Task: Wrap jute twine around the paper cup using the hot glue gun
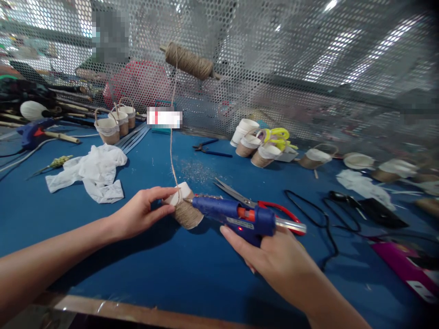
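The gun (228,211) is held just above the surface (137,278), in the middle of the view. Its nozzle (188,200) points left and slightly away from the person, at the cup (188,212); whether the tip touches it is too fine to tell. The gun's long axis runs nearly crosswise, a little aslant, with a clear glue stick (291,226) jutting from the rear towards the right. The right hand (270,249) is clenched round the gun's handle. A small red light glows on the gun's side, by a pale label whose print is too small to read.

The left hand (147,210) grasps the cup between thumb and fingers. The cup is tilted, its white part pointing away from the person and slightly left, its brown twine-wound part nearer. Twine (171,151) runs from the cup up to a roll (189,61) in front of the mesh (219,96).

Just beyond the gun lie red-handled scissors (247,201), blades pointing left and away. Farther back are blue-handled pliers (214,150), near a blurred white label (164,117) bearing a red mark, unreadable. White cloth (94,171) lies left of the hands; a second glue gun (32,132) lies far left. A purple item (401,262) at right has no readable writing.
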### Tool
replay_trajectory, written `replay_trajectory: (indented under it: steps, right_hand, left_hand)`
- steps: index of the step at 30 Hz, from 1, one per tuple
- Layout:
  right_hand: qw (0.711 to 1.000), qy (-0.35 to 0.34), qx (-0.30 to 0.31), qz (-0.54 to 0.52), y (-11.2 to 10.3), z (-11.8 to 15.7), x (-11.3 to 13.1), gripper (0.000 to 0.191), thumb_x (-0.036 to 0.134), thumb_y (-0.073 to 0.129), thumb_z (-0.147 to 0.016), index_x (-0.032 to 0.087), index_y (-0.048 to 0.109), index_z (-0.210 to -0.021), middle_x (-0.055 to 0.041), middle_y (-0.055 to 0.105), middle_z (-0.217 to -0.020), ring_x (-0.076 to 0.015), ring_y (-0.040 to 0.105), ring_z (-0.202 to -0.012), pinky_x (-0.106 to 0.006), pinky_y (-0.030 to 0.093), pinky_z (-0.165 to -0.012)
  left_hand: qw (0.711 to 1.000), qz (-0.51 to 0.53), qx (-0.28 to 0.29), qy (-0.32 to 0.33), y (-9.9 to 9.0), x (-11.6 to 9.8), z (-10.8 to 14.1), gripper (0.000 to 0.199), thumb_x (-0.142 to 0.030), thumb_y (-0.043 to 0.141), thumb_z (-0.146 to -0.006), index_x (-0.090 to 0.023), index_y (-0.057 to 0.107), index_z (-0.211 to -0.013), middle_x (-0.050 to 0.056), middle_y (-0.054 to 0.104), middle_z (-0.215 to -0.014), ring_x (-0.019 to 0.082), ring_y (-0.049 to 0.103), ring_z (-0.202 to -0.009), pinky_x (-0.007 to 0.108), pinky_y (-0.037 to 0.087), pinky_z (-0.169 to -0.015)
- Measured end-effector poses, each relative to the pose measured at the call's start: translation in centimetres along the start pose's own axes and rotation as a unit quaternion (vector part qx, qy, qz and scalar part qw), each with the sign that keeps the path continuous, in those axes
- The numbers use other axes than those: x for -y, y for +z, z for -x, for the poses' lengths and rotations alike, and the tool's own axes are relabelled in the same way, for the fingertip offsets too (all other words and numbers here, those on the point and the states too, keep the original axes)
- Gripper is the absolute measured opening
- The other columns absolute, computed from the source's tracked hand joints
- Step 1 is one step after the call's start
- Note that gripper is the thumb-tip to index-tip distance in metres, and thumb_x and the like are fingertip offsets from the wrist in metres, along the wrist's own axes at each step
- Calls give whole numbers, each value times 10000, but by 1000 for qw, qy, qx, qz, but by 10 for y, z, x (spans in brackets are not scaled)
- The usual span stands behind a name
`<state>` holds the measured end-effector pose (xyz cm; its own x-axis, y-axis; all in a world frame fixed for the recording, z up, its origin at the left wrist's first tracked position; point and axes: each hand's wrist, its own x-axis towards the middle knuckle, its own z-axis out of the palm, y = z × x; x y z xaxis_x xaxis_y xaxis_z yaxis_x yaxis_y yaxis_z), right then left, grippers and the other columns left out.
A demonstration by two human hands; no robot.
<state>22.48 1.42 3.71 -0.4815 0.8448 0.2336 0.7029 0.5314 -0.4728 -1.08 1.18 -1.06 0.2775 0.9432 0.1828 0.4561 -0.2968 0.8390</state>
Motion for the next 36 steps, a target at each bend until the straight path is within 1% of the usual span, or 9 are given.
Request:
replay_trajectory:
  steps: [5, 10, 14, 17, 21, 26, 29, 32, 36]
  right_hand:
    - [1000, 20, 18, 2, -3, -1, -4, 225, 386, 489, -811, 254, 643, -712, 33, 505, -378, -167, 553, -407, -278, 442, -422]
    - [999, 41, 29, -16, -3, -3, -8, 239, 393, 492, -810, 254, 617, -662, 56, 445, -320, -148, 497, -318, -273, 426, -386]
    - [995, 77, 37, -59, -2, -6, -6, 270, 374, 496, -804, 242, 536, -571, 65, 422, -297, -124, 473, -283, -244, 431, -365]
    - [989, 109, 44, -88, -2, -7, -4, 331, 383, 508, -791, 242, 449, -498, 62, 416, -290, -113, 467, -280, -227, 430, -352]
    - [984, 135, 62, -96, -4, -7, -3, 400, 407, 489, -795, 241, 384, -447, 46, 432, -302, -108, 475, -297, -219, 429, -352]
    - [983, 139, 76, -98, -4, -8, -4, 478, 415, 482, -798, 234, 336, -381, 33, 442, -312, -102, 485, -320, -212, 434, -370]
    - [982, 129, 84, -108, -3, -7, -6, 512, 417, 479, -808, 225, 333, -356, 32, 439, -315, -90, 472, -320, -198, 431, -374]
    - [981, 131, 87, -115, -3, -6, -7, 504, 420, 477, -811, 221, 354, -366, 32, 443, -324, -87, 464, -326, -198, 433, -381]
    - [979, 138, 86, -123, -3, -5, -5, 483, 425, 483, -803, 225, 341, -386, 38, 432, -318, -91, 457, -325, -203, 436, -381]
  left_hand:
    - [1000, -4, 6, -9, -1, 0, 0, 360, -237, 511, -817, -82, 559, -1139, 132, 650, -1090, 228, 593, -1006, 357, 462, -884]
    - [1000, -8, 5, -13, -1, 0, 0, 361, -255, 514, -815, -88, 563, -1131, 121, 659, -1081, 227, 604, -978, 349, 476, -860]
    - [1000, -4, 1, -7, 0, 1, 1, 364, -259, 512, -815, -89, 560, -1133, 119, 660, -1082, 220, 610, -975, 339, 482, -858]
    - [1000, -1, 1, -11, 0, 2, 1, 358, -263, 510, -817, -110, 558, -1137, 110, 656, -1104, 219, 603, -1005, 336, 474, -882]
    - [1000, -4, 3, -15, 0, 3, 1, 382, -273, 510, -815, -85, 551, -1146, 130, 640, -1134, 228, 595, -1024, 343, 465, -900]
    - [1000, -2, -10, -11, 0, 3, 1, 353, -265, 527, -803, -126, 579, -1124, 102, 666, -1089, 227, 611, -989, 344, 480, -875]
    - [1000, -1, -6, -5, -1, 2, 0, 353, -254, 523, -803, -122, 581, -1126, 106, 669, -1082, 229, 615, -979, 348, 483, -868]
    - [1000, -3, 0, 0, -1, 3, 0, 365, -255, 510, -813, -113, 569, -1144, 115, 660, -1101, 231, 613, -982, 355, 482, -869]
    - [1000, -8, 4, 3, -1, 2, 0, 360, -260, 496, -822, -127, 565, -1150, 104, 655, -1116, 225, 609, -988, 348, 481, -873]
